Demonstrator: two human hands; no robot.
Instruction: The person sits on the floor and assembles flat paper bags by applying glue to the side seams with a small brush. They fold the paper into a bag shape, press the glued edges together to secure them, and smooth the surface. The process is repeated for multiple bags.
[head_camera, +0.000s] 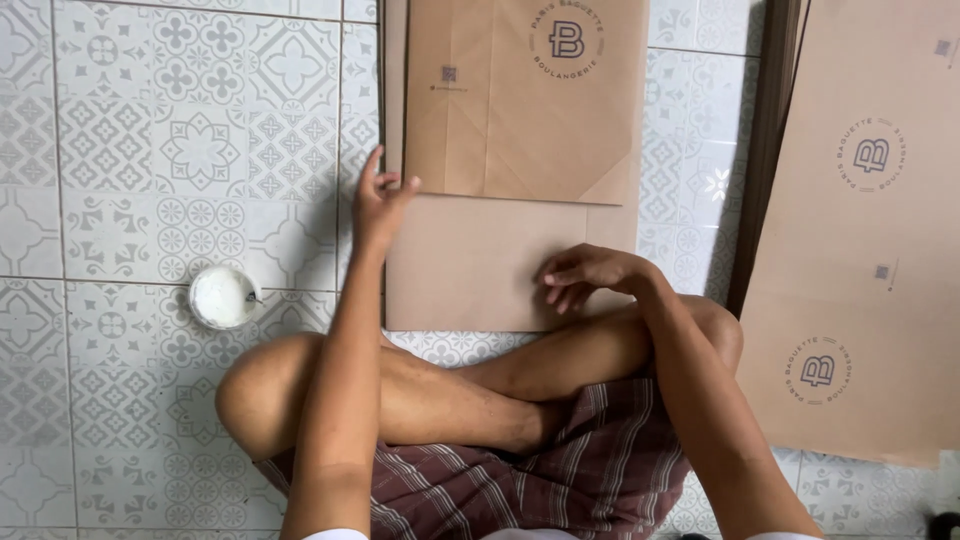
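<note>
A flat brown paper bag (520, 130) with a round printed mark lies on the patterned tile floor (150, 150) in front of my crossed legs. Its plain bottom flap (470, 265) lies folded toward me. My left hand (378, 205) rests at the bag's left edge, fingers spread and touching the paper. My right hand (588, 275) presses down on the flap's right part with curled fingertips. Neither hand grips anything.
A small round white bowl (224, 297) of white paste sits on the tiles left of my left arm. A stack of large brown printed paper sheets (860, 250) lies to the right, beyond a dark strip (765, 150). My knees sit just below the bag.
</note>
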